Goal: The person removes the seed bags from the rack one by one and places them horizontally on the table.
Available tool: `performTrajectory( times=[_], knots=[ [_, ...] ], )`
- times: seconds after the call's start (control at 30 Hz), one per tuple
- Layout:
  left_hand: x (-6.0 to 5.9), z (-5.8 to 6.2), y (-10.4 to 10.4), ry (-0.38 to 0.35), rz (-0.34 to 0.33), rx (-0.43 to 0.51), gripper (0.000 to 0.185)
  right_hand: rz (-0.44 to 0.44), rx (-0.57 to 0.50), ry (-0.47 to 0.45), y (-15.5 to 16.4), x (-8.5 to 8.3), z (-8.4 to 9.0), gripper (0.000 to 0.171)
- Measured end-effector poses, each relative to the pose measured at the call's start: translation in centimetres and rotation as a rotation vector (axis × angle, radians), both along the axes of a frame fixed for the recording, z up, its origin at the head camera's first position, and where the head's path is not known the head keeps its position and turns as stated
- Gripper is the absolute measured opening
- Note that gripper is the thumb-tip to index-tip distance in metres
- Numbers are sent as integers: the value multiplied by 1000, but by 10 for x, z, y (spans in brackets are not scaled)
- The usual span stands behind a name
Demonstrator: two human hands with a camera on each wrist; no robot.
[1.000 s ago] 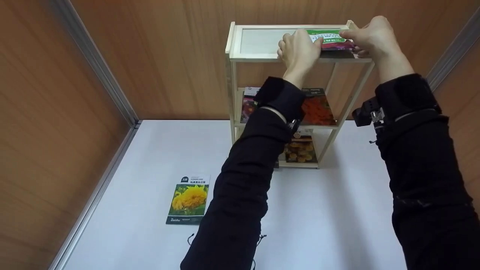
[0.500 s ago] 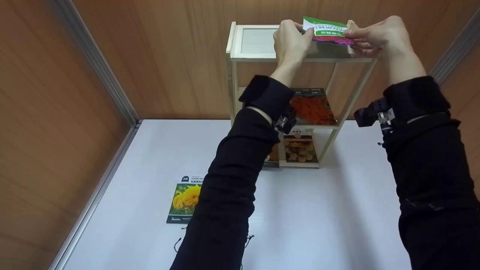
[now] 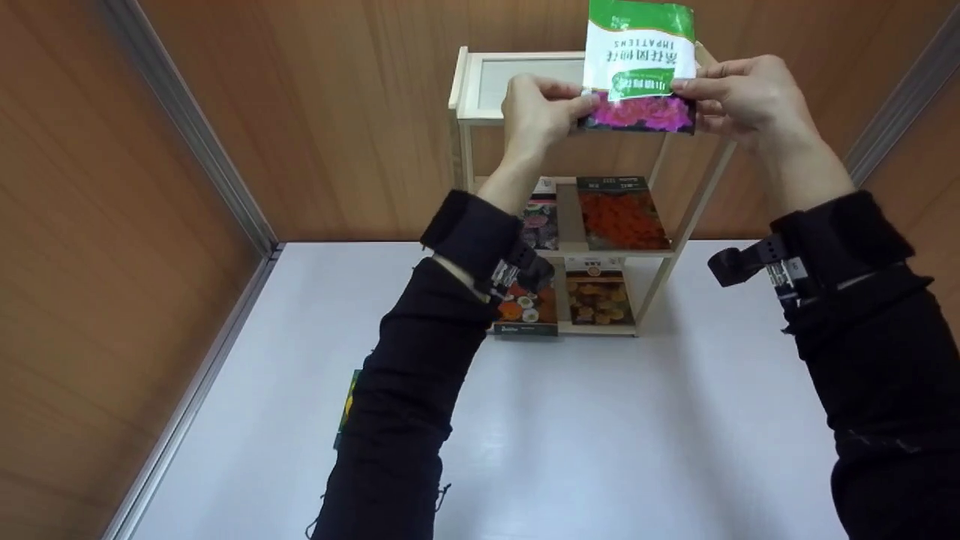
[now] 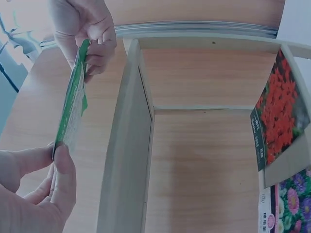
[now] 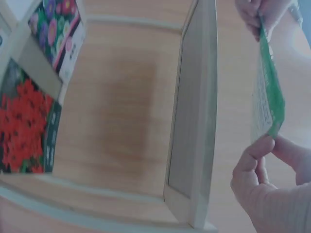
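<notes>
Both hands hold a green, white and magenta seed packet (image 3: pixel 637 45) marked IMPATIENS, its print upside down in the head view. Thumb and fingers of the left hand (image 3: pixel 536 112) pinch its lower left corner. The right hand (image 3: pixel 757 97) pinches its right edge near the bottom. Behind it stands a pale wooden rack (image 3: pixel 466 82), whose top shelf the packet partly covers. Seen nearly edge-on in the left wrist view, the packet (image 4: pixel 72 102) is apart from the rack's top panel (image 4: pixel 127 126). The right wrist view likewise shows a gap.
On the rack's middle shelf lie a red-flower packet (image 3: pixel 622 217) and a pink-flower packet (image 3: pixel 541 225). Lower down are an orange-flower packet (image 3: pixel 600 300) and an orange-and-white one (image 3: pixel 529 304). The left sleeve mostly hides a yellow-flower packet (image 3: pixel 345 405) on the white table (image 3: pixel 600 435).
The impatiens packet has come up off the rack's top shelf and tilted so its printed face shows. The left hand has shifted left and down, its sleeve now covering most of the yellow-flower packet.
</notes>
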State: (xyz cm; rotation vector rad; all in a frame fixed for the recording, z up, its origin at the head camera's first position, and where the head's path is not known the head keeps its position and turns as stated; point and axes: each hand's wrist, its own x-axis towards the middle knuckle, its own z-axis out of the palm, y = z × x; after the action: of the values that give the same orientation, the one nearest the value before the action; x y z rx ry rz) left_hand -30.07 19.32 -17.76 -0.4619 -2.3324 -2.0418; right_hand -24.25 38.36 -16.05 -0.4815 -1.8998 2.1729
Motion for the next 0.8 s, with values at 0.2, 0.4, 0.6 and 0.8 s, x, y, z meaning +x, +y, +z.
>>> performTrajectory(
  times=[0.2, 0.4, 0.6, 0.8],
  knots=[
    [7, -25, -20, -44, -73, 112, 16, 30, -108, 141, -17, 10, -25, 29],
    [21, -50, -34, -9, -116, 107, 15, 40, -215, 251, -27, 21, -57, 23],
    [33, -80, -38, 52, -158, 140, 12, -35, -108, 387, -32, 32, -95, 18],
    [43, -119, -46, 32, -152, 120, 12, -48, 44, 416, -39, 45, -139, 14]
  ],
)
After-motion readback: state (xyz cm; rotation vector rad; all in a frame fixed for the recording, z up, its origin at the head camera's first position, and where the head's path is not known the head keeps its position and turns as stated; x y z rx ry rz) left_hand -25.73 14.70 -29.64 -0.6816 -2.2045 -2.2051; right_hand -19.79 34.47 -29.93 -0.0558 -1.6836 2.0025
